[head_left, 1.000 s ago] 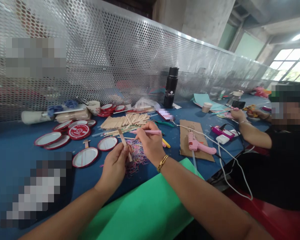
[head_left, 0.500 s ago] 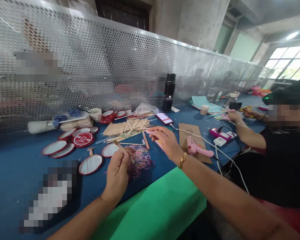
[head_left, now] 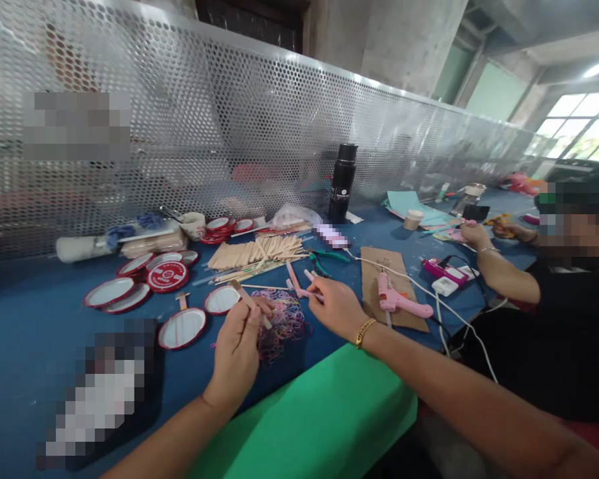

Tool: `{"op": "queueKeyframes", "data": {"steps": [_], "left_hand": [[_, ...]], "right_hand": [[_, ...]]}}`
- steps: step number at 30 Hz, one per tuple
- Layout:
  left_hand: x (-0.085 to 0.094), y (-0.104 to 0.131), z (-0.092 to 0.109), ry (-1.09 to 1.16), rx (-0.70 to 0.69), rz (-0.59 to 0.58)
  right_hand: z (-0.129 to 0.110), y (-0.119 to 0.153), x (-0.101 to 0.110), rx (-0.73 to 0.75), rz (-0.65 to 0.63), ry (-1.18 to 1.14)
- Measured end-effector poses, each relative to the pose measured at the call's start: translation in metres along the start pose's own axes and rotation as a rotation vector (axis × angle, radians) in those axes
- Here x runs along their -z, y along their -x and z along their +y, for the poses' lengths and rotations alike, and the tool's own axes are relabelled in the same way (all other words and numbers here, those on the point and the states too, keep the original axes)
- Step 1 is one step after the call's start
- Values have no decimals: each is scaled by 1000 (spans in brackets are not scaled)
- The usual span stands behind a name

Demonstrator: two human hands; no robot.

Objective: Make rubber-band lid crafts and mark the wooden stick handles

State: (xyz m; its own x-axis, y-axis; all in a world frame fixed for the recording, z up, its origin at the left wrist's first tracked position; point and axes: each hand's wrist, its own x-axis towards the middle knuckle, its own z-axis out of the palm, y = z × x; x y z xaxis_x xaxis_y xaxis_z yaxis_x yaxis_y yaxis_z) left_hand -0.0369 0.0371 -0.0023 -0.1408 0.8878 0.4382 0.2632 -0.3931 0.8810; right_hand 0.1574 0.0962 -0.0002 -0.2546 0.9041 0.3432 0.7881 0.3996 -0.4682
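A flat wooden craft stick [head_left: 246, 295] with a brownish end slants up from my left hand [head_left: 235, 349], whose fingers are closed around it. Under those fingers lies a tangled heap of multicoloured thread [head_left: 282, 319]. My right hand [head_left: 337, 305] pinches a slim pink pen-like tool [head_left: 306, 293] just right of the heap; its exact kind is unclear. A salmon-coloured stick [head_left: 293, 274] lies beside the tool's tip. Left of my left hand, a round red-rimmed lid [head_left: 182, 328] has a small wooden piece at its top edge.
Behind are a pile of craft sticks [head_left: 257, 251], teal-handled pliers [head_left: 332, 255] and a black bottle [head_left: 343, 183]. A pink glue gun [head_left: 399, 301] rests on cardboard [head_left: 372, 263], with white cables alongside. More red lids [head_left: 167, 275] lie left. A co-worker's arm [head_left: 506, 276] is at right.
My right hand has lowered toward the table and the thread heap, still pinching the pink tool. The pliers behind it now show. My left hand stays nearly still with the craft stick.
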Motion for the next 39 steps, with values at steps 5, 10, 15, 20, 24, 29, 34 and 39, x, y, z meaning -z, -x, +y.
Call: {"op": "queueKeyframes", "data": {"steps": [5, 10, 15, 20, 24, 29, 34, 39], "left_hand": [[-1, -1, -2, -13, 8, 12], [-1, 0, -4, 6, 18, -5], [-1, 0, -2, 0, 25, 0], [-1, 0, -1, -9, 37, 9], [-1, 0, -4, -4, 30, -3], [0, 1, -7, 7, 35, -21], [0, 1, -7, -10, 31, -25], [1, 2, -6, -15, 26, -40]], "right_hand": [[5, 2, 1, -26, 10, 47], [1, 0, -3, 9, -17, 60], [-5, -5, -9, 30, -24, 91], [-7, -10, -13, 35, -28, 134], [-9, -15, -14, 50, -33, 185], [-11, -19, -13, 101, -53, 272], [-12, -30, -15, 145, -52, 337], [-15, -55, -20, 229, -83, 376]]}}
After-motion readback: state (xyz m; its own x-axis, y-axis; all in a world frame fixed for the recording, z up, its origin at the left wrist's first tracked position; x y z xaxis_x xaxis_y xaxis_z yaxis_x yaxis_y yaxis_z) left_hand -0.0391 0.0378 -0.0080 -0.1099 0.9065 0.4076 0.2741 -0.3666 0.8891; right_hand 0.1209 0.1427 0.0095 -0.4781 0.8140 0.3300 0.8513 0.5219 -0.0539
